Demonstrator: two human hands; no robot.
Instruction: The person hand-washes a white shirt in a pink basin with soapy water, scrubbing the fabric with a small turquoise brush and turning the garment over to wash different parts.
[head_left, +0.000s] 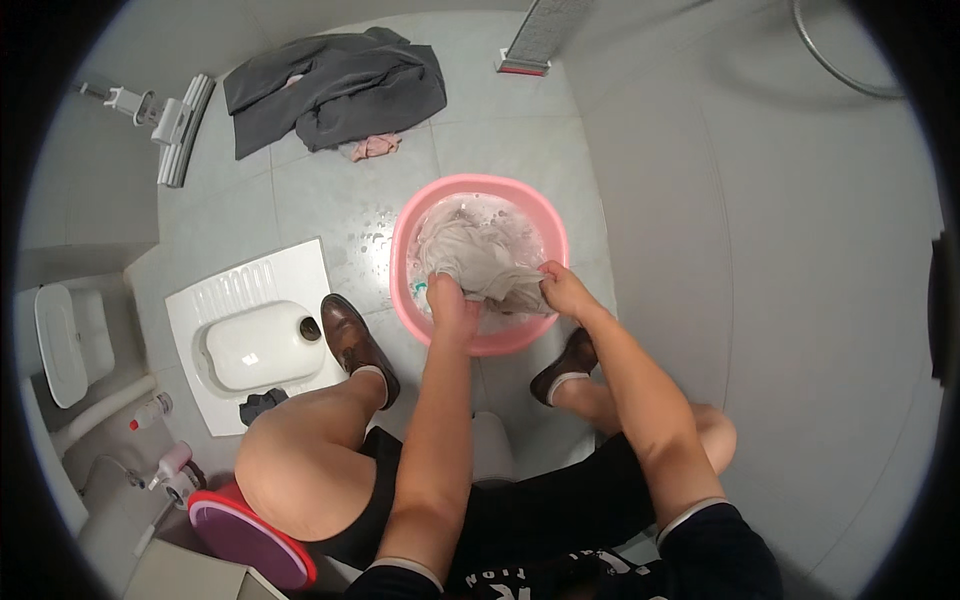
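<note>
A pink basin (402,297) of soapy water stands on the tiled floor between my feet. Bunched up in it is a wet, light grey cloth garment (470,248), partly above the suds; its exact kind cannot be made out. At the near left side of the bundle, my left hand (453,305) is closed on the fabric, its fingertips partly hidden by folds. My right hand (566,291) pinches the garment's edge at the basin's right rim, stretching that part between both hands. A small green spot shows in the suds beside my left hand.
Dark grey clothing (350,90) lies on the far floor, with a small pink cloth (376,147) beside it. A squat toilet (255,345) is at left, a sponge mop (178,130) behind it. Red and purple basins (250,540) stand at lower left. A grey wall (680,230) rises at right.
</note>
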